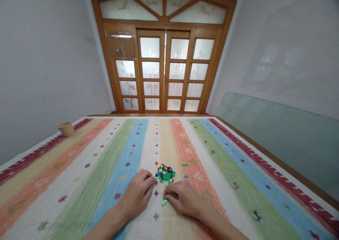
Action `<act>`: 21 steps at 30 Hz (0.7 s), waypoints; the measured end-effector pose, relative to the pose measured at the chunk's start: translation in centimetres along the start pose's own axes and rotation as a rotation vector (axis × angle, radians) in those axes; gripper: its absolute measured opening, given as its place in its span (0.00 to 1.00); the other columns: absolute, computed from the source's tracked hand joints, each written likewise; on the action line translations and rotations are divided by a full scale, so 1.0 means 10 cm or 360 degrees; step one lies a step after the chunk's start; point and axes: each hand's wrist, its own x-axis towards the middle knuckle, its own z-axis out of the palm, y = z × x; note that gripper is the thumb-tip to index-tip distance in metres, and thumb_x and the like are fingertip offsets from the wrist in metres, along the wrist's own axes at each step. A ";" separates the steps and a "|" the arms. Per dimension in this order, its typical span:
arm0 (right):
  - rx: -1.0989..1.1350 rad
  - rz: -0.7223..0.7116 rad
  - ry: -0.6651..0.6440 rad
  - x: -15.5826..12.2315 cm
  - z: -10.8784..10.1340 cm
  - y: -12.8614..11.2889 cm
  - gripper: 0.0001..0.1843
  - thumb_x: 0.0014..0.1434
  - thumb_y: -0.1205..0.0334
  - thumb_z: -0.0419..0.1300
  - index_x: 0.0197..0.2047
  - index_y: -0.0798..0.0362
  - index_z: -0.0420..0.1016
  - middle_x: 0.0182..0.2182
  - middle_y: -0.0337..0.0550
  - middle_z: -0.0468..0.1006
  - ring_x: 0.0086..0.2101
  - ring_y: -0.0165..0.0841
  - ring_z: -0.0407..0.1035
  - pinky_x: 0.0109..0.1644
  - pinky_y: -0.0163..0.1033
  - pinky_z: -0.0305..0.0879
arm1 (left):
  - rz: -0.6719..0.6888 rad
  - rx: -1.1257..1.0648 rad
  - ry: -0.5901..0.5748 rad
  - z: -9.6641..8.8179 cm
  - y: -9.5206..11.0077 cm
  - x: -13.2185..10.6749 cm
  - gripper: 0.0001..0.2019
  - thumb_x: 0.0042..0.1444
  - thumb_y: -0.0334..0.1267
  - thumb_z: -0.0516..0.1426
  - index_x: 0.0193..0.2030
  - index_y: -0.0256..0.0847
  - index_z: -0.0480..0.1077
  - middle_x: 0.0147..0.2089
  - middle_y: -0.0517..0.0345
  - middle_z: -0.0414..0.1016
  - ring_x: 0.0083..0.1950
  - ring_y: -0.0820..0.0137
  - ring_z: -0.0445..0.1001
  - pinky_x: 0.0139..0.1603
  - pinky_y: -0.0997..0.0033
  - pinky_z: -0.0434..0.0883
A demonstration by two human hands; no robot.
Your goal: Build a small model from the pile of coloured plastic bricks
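A small heap of colourful building bricks (166, 174) lies on the tablecloth, mostly green, blue and brown with bits of yellow and white. Just left of the heap rests my left hand (140, 189), its fingers curled and pressed together; whatever they may hold is hidden. My right hand (182, 197) is on the near right side of the heap, with thumb and forefinger pinched at a tiny green brick. Touching or right beside those fingertips is a light green studded brick strip (164, 202). Apart from the heap, on its right, lie a long green brick (184, 165) and a small blue brick (186, 176).
A striped, patterned tablecloth (106, 169) covers the table. A tan cup (66, 129) stands at the far left edge. Beyond the table are wooden doors with glass panes (164, 70). Along the right side runs a pale green panel (275, 137).
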 end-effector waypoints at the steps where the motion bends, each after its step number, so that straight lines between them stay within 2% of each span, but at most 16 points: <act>1: 0.0002 -0.0008 -0.0007 0.00 0.00 0.00 0.11 0.63 0.65 0.62 0.43 0.47 0.86 0.35 0.41 0.87 0.35 0.34 0.79 0.42 0.34 0.64 | -0.0006 -0.0001 -0.0007 0.00 0.00 0.00 0.10 0.65 0.28 0.54 0.44 0.44 0.75 0.42 0.52 0.76 0.46 0.61 0.74 0.47 0.62 0.73; 12: 0.0042 -0.0099 -0.0013 0.00 0.01 0.01 0.13 0.62 0.68 0.60 0.43 0.48 0.86 0.37 0.41 0.88 0.37 0.34 0.81 0.44 0.34 0.66 | -0.0030 0.0007 -0.0012 0.01 0.00 0.00 0.10 0.64 0.27 0.54 0.44 0.44 0.75 0.43 0.53 0.76 0.46 0.60 0.74 0.47 0.62 0.73; 21: 0.0099 -0.0197 -0.0080 -0.01 0.02 0.03 0.12 0.63 0.67 0.61 0.44 0.47 0.86 0.40 0.40 0.88 0.39 0.34 0.81 0.46 0.33 0.68 | -0.0055 0.0001 -0.0063 0.02 -0.01 -0.02 0.11 0.65 0.26 0.53 0.45 0.43 0.75 0.44 0.52 0.75 0.47 0.59 0.73 0.48 0.60 0.72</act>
